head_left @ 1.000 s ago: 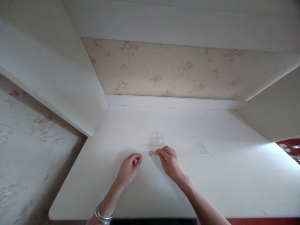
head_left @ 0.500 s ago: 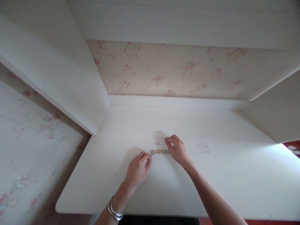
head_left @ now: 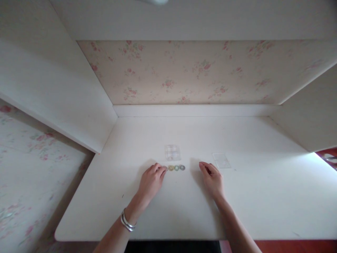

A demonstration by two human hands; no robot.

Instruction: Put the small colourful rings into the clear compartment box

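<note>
Between both hands [head_left: 151, 181] [head_left: 212, 179], nearer the left, lie small rings [head_left: 176, 168].

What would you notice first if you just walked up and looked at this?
A short row of small coloured rings in the middle of the white desk, with the left hand touching its left end. The right hand rests apart to the right, and a little clear box sits just behind the rings.

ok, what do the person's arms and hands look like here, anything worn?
Both forearms are bare, with no sleeves in view and no gloves. The left hand has silver bangles stacked at the wrist, seemingly two or three thin bands. The right hand and its wrist carry nothing visible. Rings on the fingers cannot be made out at this size.
</note>
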